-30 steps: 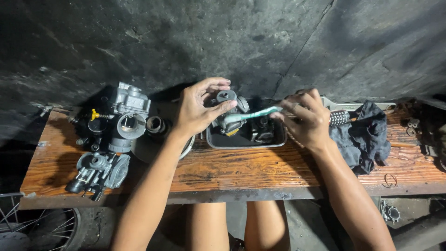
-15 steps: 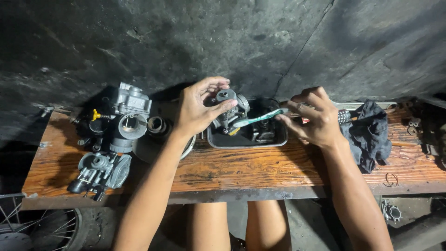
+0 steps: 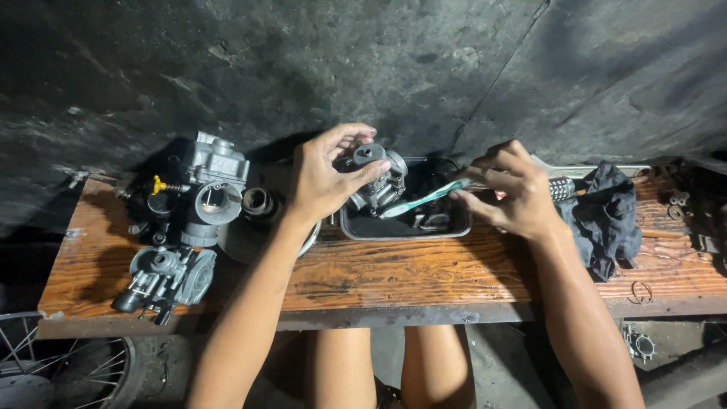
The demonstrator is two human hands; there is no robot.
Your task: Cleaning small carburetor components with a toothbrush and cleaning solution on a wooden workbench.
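My left hand grips a small grey metal carburetor part and holds it over the left end of a dark rectangular tray. My right hand pinches a white and green toothbrush by its handle. The brush head points left and touches the underside of the metal part. Both hands hover above the tray on a worn wooden bench.
Two grey carburetor bodies and a round rubber piece lie at the bench's left end. A dark rag and a knurled metal tool lie at the right. A rough dark wall rises behind. A spoked wheel stands lower left.
My right hand has slid slightly to the left, bringing the toothbrush head closer under the metal part. My left hand has kept the part in nearly the same place.
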